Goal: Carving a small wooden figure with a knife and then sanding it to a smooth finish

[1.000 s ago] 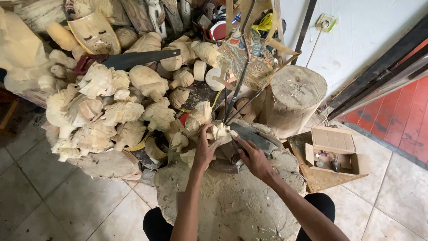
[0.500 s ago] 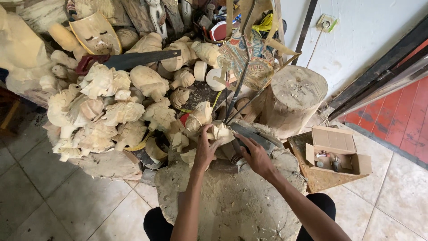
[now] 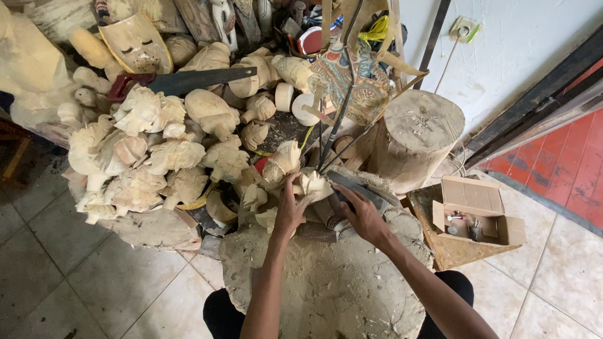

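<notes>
While the left hand [image 3: 290, 210] grips a pale carving [image 3: 312, 184] at the far edge of the wood block [image 3: 326, 289], the right hand [image 3: 363, 216] is closed around a tool [image 3: 361, 189] just beside it. More carvings [image 3: 151, 150] and a saw [image 3: 182, 81] lie behind.

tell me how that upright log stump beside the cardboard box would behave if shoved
The log stump looks thick and solid, so probably heavy and stiff. It stands on a flat end, so it would likely resist sliding; tipped over, its round sides could roll toward the cardboard box.
</notes>
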